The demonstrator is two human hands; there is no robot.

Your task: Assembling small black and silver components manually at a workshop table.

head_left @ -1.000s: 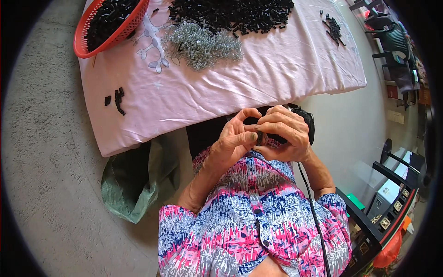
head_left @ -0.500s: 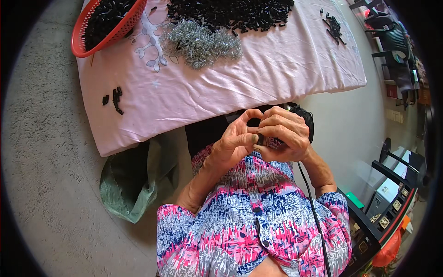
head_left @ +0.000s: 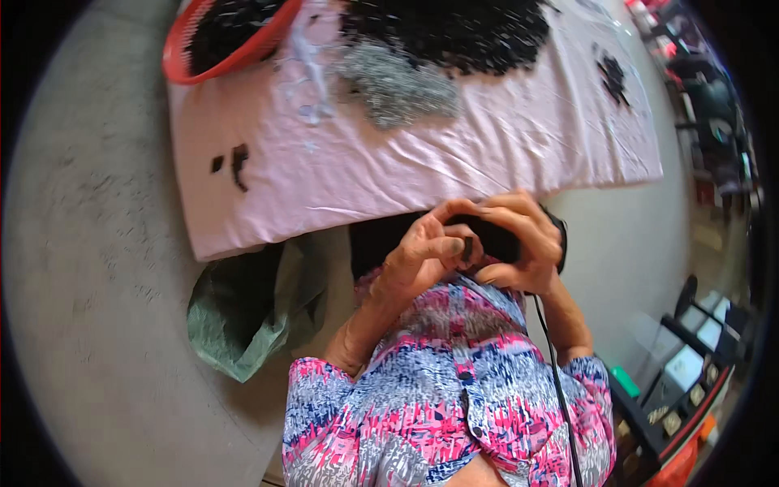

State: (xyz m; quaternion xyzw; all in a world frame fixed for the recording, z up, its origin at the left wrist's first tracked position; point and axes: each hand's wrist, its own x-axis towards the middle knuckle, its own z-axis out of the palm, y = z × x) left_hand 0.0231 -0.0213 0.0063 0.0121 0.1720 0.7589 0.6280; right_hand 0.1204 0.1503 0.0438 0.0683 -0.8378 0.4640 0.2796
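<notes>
Both hands are raised in front of my printed shirt, just off the near edge of the table. My left hand [head_left: 430,253] pinches a small black piece [head_left: 467,248] like the short tube-shaped ones on the table. My right hand [head_left: 526,242] faces it with curved fingers, its thumb well apart from them and nothing visible between. The fingertips of both hands come close together or touch at the top. On the pink cloth lie a large heap of small black pieces [head_left: 446,32] and a pile of tiny shiny silvery parts [head_left: 398,88].
A red plastic basket [head_left: 173,61] full of black pieces stands at the table's far left. Small groups of black pieces lie at the left [head_left: 238,166] and right [head_left: 613,79]. An open green sack [head_left: 243,325] is below the table's left edge. A black cable [head_left: 555,365] runs down my shirt.
My right fingers and thumb have spread apart from the left hand's grip, baring the black piece. The whole view has shifted, so the table appears farther right and slightly higher.
</notes>
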